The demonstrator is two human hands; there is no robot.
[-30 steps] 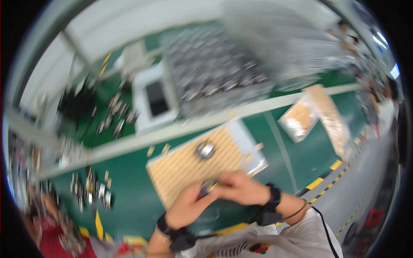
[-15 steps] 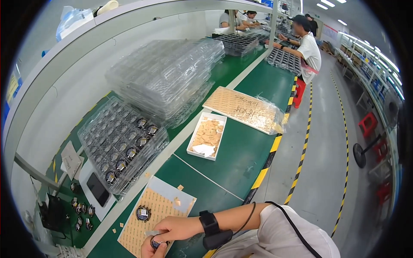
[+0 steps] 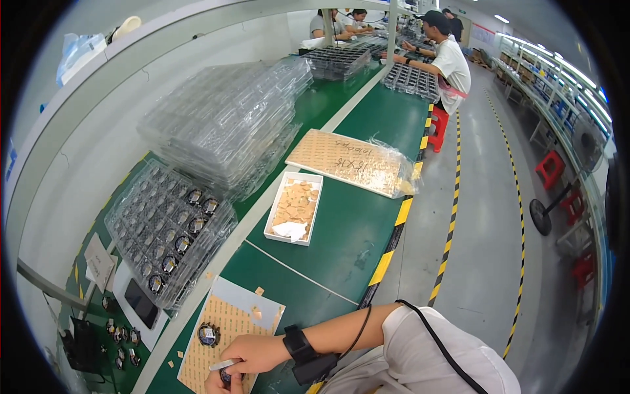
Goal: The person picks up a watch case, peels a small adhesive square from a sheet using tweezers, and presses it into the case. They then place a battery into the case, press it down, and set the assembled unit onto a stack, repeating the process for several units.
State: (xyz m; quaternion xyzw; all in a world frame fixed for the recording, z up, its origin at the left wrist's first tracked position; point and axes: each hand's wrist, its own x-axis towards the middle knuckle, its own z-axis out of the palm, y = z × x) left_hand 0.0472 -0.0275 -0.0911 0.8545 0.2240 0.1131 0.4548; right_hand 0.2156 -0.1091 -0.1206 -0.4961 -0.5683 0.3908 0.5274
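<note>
Module (image 3: 227, 376) clasped in left hand (image 3: 214, 383); right hand (image 3: 258, 353) pinching silver tool (image 3: 224, 364) over tan sheet (image 3: 228, 322).

View has swung right; right fingers (image 3: 237, 348) now appear lower left.

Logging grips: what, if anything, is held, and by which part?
Left hand: a round part, apparently by its rim. Right hand: a silvery strip, near its right end.

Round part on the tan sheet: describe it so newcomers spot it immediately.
On the green bench, toward the picture's bottom, lies a tan patterned sheet. The dark round part is the only one lying loose there, neither held nor in the clear tray.
</note>
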